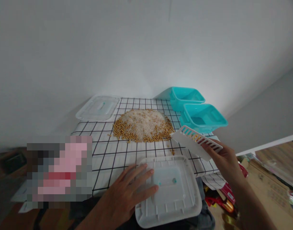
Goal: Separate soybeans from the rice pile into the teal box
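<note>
My right hand [221,155] grips a white slotted plastic piece [193,145], like a shallow rack, by its right end and holds it tilted at the table's right side. Its far tip is near the right edge of a mixed pile [145,126] of yellow-brown beans, apparently soybeans, and white grains that look like rice. Fingers spread, my left hand [134,188] lies on the left part of a translucent plastic lid [172,201] at the table's front edge. Behind the slotted piece stand two turquoise bins, a nearer one [184,119] and a farther one [176,102].
A second translucent lid [98,108] lies at the table's back left. The black-and-white grid tablecloth [105,147] has a few loose beans near the pile. A wall rises behind the table. Cardboard [263,182] and assorted packages lie on the floor at right. A blurred-out patch covers the lower left.
</note>
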`<state>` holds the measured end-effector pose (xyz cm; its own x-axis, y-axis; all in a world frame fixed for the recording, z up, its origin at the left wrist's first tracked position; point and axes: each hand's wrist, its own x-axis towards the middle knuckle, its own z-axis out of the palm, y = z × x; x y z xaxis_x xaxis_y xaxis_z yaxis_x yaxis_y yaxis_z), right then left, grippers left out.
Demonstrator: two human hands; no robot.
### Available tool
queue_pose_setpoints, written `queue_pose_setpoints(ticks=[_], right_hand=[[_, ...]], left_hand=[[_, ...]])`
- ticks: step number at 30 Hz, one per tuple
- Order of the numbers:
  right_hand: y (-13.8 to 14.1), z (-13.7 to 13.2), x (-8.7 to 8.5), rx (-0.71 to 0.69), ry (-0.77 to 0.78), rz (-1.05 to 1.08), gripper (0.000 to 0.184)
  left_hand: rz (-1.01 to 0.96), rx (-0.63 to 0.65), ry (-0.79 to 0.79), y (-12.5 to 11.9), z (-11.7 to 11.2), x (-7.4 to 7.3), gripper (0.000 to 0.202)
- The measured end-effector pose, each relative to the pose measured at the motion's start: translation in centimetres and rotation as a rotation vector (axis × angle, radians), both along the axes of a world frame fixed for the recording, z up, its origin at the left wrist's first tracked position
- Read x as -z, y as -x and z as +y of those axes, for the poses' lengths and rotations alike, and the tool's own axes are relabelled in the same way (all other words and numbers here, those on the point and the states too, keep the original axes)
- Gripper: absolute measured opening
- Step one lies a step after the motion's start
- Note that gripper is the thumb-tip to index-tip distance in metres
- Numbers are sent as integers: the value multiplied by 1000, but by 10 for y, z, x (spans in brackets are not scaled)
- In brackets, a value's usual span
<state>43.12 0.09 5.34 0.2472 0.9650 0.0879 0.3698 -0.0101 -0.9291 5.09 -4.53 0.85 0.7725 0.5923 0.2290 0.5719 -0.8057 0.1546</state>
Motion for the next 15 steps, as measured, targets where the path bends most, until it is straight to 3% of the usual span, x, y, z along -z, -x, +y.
queue_pose_setpoints(ticks=[3,6,15], right_hand=[[3,2,1,-8,20,26,35],[5,0,-2,-8,17,39,36],[1,0,-16,131,47,-113,44]], left_hand=[[-17,-44,8,-1,-1,-3,65],[8,-10,3,2,2,-3,67],[13,0,25,5,2,4,66]])
